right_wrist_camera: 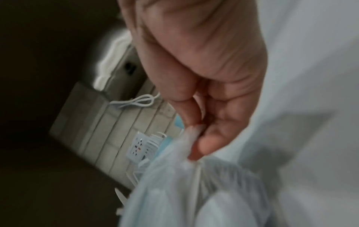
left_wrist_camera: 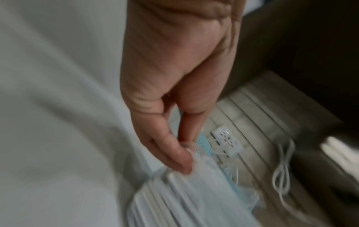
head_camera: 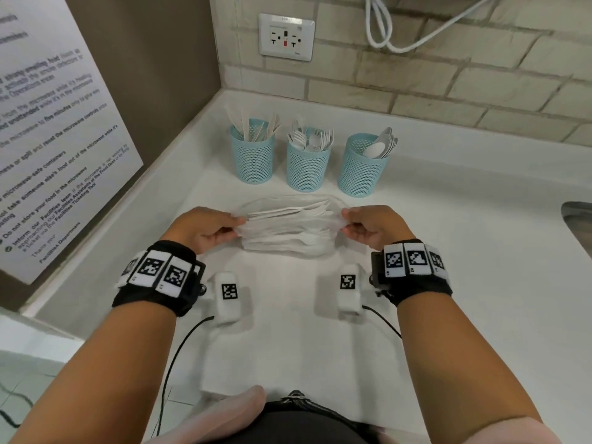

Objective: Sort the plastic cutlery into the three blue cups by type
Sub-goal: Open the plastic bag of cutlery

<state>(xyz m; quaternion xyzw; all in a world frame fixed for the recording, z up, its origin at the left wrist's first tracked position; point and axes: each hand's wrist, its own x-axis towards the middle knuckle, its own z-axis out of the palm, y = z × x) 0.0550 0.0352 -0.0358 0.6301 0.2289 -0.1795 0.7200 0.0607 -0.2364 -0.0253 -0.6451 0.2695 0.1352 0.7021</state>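
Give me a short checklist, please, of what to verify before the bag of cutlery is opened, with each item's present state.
1. Left hand pinches the left end of the clear bag: ok.
2. Right hand pinches the right end: ok.
3. Bag sits on the counter, in front of the cups: ok.
4. Knife cup, fork cup and spoon cup stand upright: ok.
5. Each cup holds one type only: ok from the head view.
6. Bag already torn open: cannot tell.
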